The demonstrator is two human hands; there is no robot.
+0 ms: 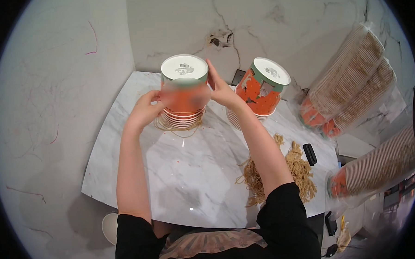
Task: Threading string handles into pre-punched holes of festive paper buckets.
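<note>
An upside-down stack of paper buckets (175,103), orange with a green band and white base, stands at the far middle of the table. My left hand (144,110) has curled fingers against its left side. My right hand (222,91) is wrapped against its right side, fingers reaching up by the green band. Loops of thin beige cord (174,127) hang around the stacked rims at the bottom. Whether fingers also pinch a cord cannot be made out; part of the front is blurred. A second inverted paper bucket stack (257,91) leans slightly to the right.
A tangled pile of beige cord (302,171) lies partly under my right forearm, beside a black clip-like object (309,154). Plastic-wrapped bucket stacks (349,79) lean at the right, with another wrapped stack (380,161) below. A white bowl-like container (111,228) sits beyond the marbled table's (191,176) near-left edge.
</note>
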